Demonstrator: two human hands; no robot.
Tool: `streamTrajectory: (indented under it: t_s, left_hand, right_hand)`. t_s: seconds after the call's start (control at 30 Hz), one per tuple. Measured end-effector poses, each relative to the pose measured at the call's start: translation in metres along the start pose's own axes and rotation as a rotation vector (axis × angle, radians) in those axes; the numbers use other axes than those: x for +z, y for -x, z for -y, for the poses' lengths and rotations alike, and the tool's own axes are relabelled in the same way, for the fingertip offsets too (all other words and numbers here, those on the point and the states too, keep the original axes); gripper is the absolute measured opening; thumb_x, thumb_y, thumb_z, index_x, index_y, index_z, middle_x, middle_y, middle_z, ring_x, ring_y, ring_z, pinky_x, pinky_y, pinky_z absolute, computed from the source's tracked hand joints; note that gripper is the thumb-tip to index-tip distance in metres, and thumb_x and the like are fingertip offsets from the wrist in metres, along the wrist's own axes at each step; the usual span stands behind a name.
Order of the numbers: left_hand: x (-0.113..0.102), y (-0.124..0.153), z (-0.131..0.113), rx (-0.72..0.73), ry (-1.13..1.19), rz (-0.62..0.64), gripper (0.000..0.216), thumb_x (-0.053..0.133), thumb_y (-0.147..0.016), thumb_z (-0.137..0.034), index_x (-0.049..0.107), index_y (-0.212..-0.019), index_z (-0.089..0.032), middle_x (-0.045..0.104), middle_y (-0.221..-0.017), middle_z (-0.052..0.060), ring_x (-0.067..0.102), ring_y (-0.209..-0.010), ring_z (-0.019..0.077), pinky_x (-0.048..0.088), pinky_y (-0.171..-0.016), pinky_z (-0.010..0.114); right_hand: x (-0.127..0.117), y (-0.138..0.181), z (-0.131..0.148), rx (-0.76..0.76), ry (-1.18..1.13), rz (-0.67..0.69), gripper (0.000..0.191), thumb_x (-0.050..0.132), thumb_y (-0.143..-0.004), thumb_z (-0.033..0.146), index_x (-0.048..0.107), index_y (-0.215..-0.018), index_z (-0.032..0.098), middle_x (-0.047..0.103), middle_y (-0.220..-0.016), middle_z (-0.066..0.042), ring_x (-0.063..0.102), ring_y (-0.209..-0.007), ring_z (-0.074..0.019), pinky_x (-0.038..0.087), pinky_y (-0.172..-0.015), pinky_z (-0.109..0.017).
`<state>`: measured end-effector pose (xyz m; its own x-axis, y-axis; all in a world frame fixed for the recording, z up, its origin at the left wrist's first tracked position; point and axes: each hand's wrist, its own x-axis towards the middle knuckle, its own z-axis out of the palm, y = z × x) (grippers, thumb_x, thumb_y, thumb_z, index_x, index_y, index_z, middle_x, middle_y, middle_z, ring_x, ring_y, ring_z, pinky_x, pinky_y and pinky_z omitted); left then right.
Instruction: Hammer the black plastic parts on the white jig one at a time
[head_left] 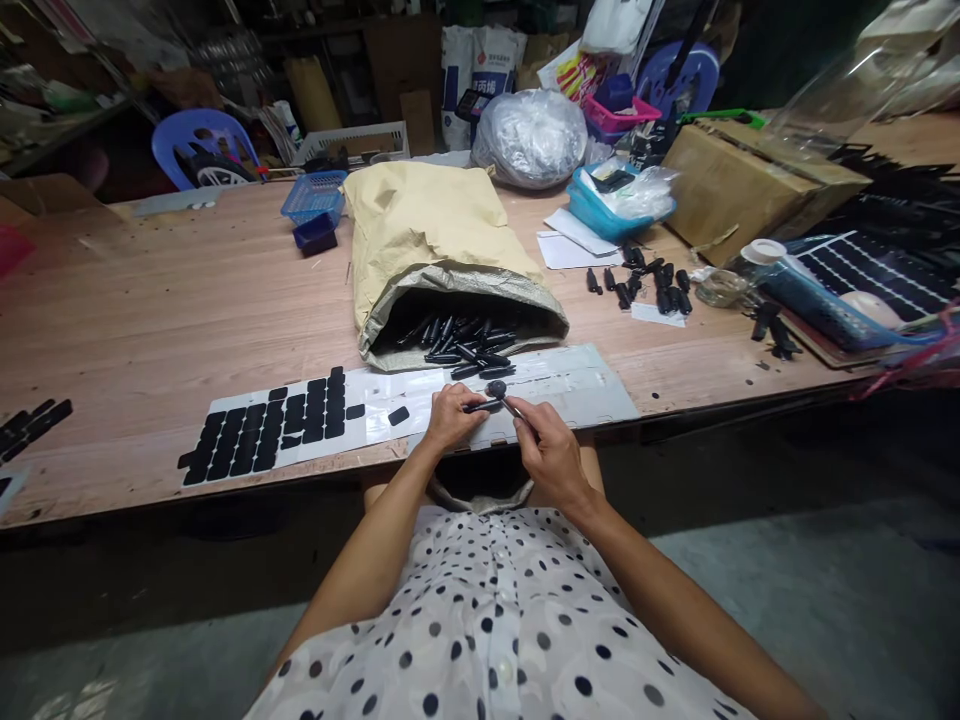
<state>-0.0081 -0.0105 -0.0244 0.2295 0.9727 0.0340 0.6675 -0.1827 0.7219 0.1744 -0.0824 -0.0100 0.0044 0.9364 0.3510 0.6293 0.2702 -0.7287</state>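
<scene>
The left hand [450, 418] grips a thin black part [478, 406]. The right hand [553, 455] pinches a slim tool [514, 408], which touches the part's round end

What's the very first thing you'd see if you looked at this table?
A big tan sack lies open in the middle of the table, slim black pieces spilling from its mouth. Just in front, the left hand pinches one black piece while the right hand holds a thin tool close to it. Left of them, a white sheet carries rows of black pads.
</scene>
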Motion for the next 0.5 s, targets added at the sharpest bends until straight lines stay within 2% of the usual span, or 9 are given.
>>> streamTrajectory:
  t_s: [0.2, 0.4, 0.5]
  left_hand:
    - [0.0038, -0.0002, 0.0005, -0.001, -0.019, -0.023, 0.016, 0.076, -0.08, -0.022, 0.084, -0.09, -0.032, 0.071, -0.084, 0.0, 0.062, -0.091, 0.0212, 0.05, -0.092, 0.038]
    - [0.0041, -0.0007, 0.0014, -0.003, 0.009, -0.018, 0.021, 0.078, -0.075, -0.019, 0.085, -0.091, -0.031, 0.072, -0.085, 0.0, 0.063, -0.094, 0.0225, 0.051, -0.093, 0.039]
    - [0.0038, -0.0005, 0.0017, -0.014, 0.021, -0.022, 0.021, 0.078, -0.074, -0.018, 0.084, -0.09, -0.03, 0.072, -0.086, 0.0, 0.064, -0.096, 0.0235, 0.051, -0.094, 0.041]
  right_hand:
    - [0.0036, 0.0061, -0.0038, 0.023, 0.127, 0.09, 0.039, 0.049, -0.098, 0.023, 0.076, -0.126, 0.029, 0.068, -0.088, -0.004, 0.066, -0.085, -0.0202, 0.054, -0.075, -0.029]
    - [-0.0053, 0.0017, -0.0037, 0.03, 0.098, 0.001, 0.041, 0.046, -0.099, 0.024, 0.074, -0.129, 0.028, 0.07, -0.094, -0.006, 0.067, -0.09, -0.0204, 0.055, -0.084, -0.031]
    - [-0.0059, 0.0031, -0.0054, 0.054, 0.104, 0.035, 0.04, 0.048, -0.098, 0.024, 0.076, -0.126, 0.028, 0.07, -0.093, -0.005, 0.067, -0.089, -0.021, 0.055, -0.082, -0.032]
